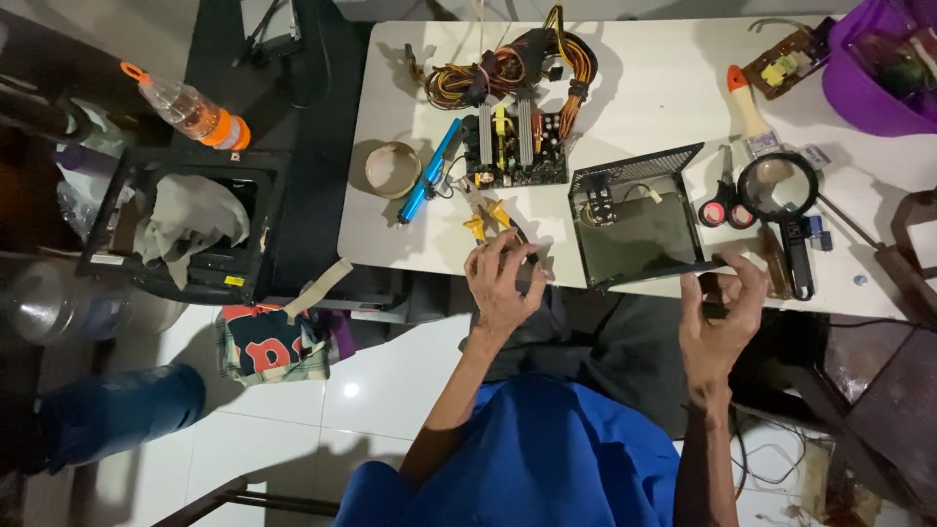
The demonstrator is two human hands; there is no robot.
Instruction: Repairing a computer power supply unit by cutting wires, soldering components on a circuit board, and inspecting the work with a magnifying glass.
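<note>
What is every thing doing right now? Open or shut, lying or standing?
Metal case: open, lid off, on the table.
Circuit board: bare, out of the case, flat.
Cable bundle: loose, tangled.
Scissors: shut, flat.
Magnifying glass: flat.
Bottle: capped, on its side.
Left hand: fingers spread.
Right hand: gripping the case edge.

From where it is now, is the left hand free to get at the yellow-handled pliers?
Probably yes. The left hand hangs at the table's near edge, fingers spread and holding nothing, and the yellow-handled pliers lie just beyond its fingertips on bare white table, with nothing between them.
</note>
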